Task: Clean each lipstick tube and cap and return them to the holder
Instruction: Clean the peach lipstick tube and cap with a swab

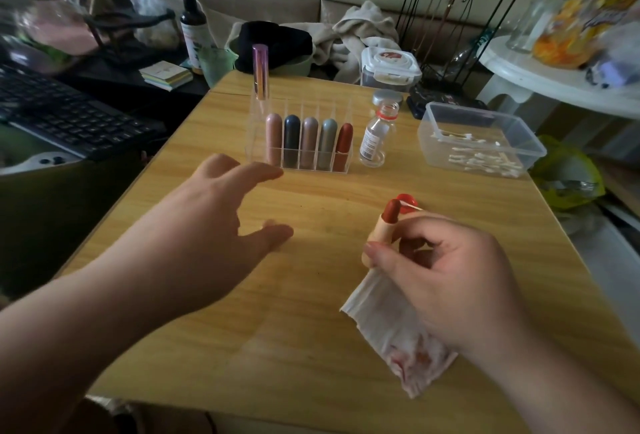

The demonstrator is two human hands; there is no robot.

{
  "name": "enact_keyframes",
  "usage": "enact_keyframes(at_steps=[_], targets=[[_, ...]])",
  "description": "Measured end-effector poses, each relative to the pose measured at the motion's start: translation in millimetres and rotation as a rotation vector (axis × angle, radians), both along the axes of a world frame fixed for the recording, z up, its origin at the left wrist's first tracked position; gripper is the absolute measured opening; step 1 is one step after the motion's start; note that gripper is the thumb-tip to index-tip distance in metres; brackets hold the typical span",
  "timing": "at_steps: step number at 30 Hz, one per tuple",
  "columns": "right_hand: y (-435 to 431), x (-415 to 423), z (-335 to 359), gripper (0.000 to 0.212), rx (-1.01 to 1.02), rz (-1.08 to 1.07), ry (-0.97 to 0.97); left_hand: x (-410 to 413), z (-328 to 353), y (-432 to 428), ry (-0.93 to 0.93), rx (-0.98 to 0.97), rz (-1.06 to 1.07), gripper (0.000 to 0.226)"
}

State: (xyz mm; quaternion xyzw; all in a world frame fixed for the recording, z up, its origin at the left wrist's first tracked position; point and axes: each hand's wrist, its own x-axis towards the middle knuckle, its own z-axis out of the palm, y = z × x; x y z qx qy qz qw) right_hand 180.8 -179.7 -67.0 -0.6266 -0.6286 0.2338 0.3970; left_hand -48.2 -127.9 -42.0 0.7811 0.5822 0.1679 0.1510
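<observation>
My right hand [446, 270] grips an uncapped lipstick tube [382, 232], beige with dark red lipstick out, tilted toward the left. The same hand also holds a stained white tissue [398, 340] that hangs onto the table. A cotton swab [412, 205] lies by a small red cap [406, 200] just beyond the tube. My left hand [221, 222] hovers with fingers spread in front of the clear acrylic holder [258, 128]. Several capped lipsticks [309, 142] stand in its front row, and a tall pink-purple tube [260, 71] stands at its back left.
A small glass bottle [375, 135] stands open right of the holder, its grey lid [387, 98] behind it. A clear tub of cotton swabs [481, 142] sits at the table's right. A keyboard [65, 114] lies off the left edge, a wipes box [389, 66] at the back.
</observation>
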Motion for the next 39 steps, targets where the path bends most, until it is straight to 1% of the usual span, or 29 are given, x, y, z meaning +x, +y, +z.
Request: enact_keyframes(at_steps=[1,2,4,6,7,8,9,10,11,12,13,14,16,20,26,29,32,34,36,37,39], targets=[[4,-1,-1,0.005,0.023,0.004,-0.047,-1,-7,4,0.013,-0.028,-0.022,0.062],[9,-2,-2,0.003,0.039,0.012,-0.085,-1,-14,7,0.013,-0.057,-0.046,0.055],[17,-2,-6,0.002,0.064,0.02,-0.148,1,-21,9,0.008,-0.088,-0.063,0.035],[22,-3,-9,0.003,0.081,0.011,-0.189,1,-23,11,-0.009,-0.094,-0.021,0.025],[23,-4,-10,0.004,0.077,0.006,-0.199,0,-23,12,-0.066,-0.125,0.011,0.023],[24,-4,-11,0.005,0.066,0.002,-0.209,-1,-20,13,-0.245,-0.208,0.057,0.021],[24,-4,-12,0.006,0.048,-0.002,-0.22,-2,-17,13,-0.54,-0.359,0.104,0.019],[24,-4,-12,0.008,0.022,-0.012,-0.223,-1,-12,12,-0.878,-0.563,0.14,0.018],[24,-3,-11,0.01,-0.01,-0.027,-0.21,0,-9,9,-1.166,-0.754,0.146,0.019],[24,-2,-10,0.013,-0.043,-0.043,-0.189,1,-8,7,-1.364,-0.88,0.126,0.022],[24,-1,-8,0.014,-0.074,-0.057,-0.171,3,-9,4,-1.469,-0.965,0.099,0.024],[24,-1,-7,0.016,-0.096,-0.067,-0.162,6,-11,1,-1.523,-1.026,0.072,0.025],[24,-1,-7,0.016,-0.104,-0.081,-0.157,13,-12,-6,-1.582,-1.105,0.04,0.026],[26,-5,-9,0.017,-0.118,-0.089,-0.193,20,-13,-13,-1.636,-1.162,0.01,0.026],[23,-6,-8,0.019,-0.131,-0.045,-0.225,18,-22,-12,-1.562,-1.069,0.014,0.027],[21,-2,-8,0.03,-0.104,-0.031,-0.245,18,-22,-15,-1.49,-1.026,0.037,0.018],[18,13,9,0.05,-0.099,0.034,-0.358,19,-24,-16,-1.447,-0.995,0.146,0.015],[18,34,26,0.049,-0.003,0.045,-0.434,16,-25,-15,-1.476,-0.964,0.207,0.018],[19,61,37,0.038,0.11,-0.075,-0.433,10,-25,-14,-1.505,-0.933,0.194,0.026],[20,74,37,0.033,0.115,-0.149,-0.413,7,-24,-15,-1.512,-0.915,0.175,0.036],[26,93,25,0.032,0.0,-0.256,-0.367,4,-25,-16,-1.509,-0.888,0.174,0.052]])
